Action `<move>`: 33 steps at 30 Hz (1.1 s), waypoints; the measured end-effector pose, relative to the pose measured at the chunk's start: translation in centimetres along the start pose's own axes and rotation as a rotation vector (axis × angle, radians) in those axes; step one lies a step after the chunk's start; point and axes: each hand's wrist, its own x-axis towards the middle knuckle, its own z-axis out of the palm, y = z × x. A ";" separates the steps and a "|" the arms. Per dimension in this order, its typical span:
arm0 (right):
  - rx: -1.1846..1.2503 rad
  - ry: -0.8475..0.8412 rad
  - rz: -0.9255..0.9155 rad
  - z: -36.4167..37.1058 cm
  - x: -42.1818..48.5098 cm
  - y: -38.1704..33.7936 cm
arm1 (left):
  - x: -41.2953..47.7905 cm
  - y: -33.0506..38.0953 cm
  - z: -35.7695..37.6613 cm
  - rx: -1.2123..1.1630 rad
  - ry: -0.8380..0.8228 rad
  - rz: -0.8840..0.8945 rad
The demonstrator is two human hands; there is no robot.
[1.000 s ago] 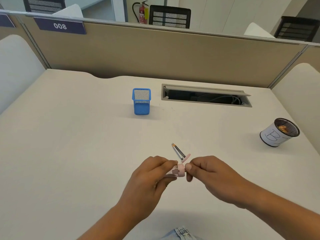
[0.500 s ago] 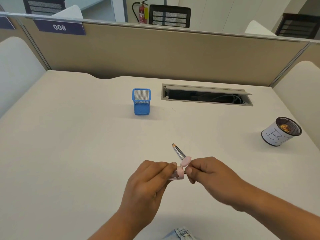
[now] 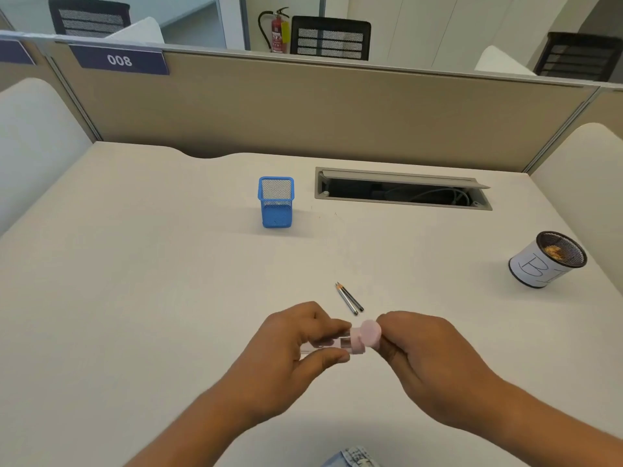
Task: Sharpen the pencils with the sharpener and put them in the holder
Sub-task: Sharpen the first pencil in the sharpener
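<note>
Both hands gripped one small pink plastic sharpener (image 3: 357, 340): left hand (image 3: 296, 352), right hand (image 3: 428, 358). Two short dark pencils (image 3: 350, 298) lay beside one blue mesh holder's (image 3: 275, 202) worktop (image 3: 135, 281).

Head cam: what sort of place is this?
Most likely an open-plan office workstation: a beige cubicle partition with a "008" number plate, a desk with a cable hatch, and mesh office chairs behind.

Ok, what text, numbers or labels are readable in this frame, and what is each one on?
"008": white digits on the dark blue nameplate atop the partition.
"BI", handwritten: white paper wrap on the mesh cup; any further letters are out of sight.
Fire extinguisher label and yellow tag: too small to read.
</note>
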 end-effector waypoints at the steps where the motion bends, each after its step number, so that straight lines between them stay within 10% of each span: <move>1: 0.164 -0.049 0.122 0.0 0.1 -0.3 | -0.1 -0.2 0.3 0.050 0.024 0.042; 5: 0.735 -0.307 0.561 -0.5 0.4 -0.5 | -0.4 -0.5 1.2 0.179 0.004 0.133; 16: -0.142 0.062 -0.198 -1.2 0.4 0.9 | -0.5 0.2 0.7 -0.085 0.080 0.025; 24: 0.878 -0.274 0.602 -1.3 1.5 -0.3 | -0.5 -0.3 1.8 0.080 0.109 0.126; 33: -0.013 0.032 -0.110 -1.2 0.5 0.9 | -0.3 0.0 0.8 -0.064 0.110 0.007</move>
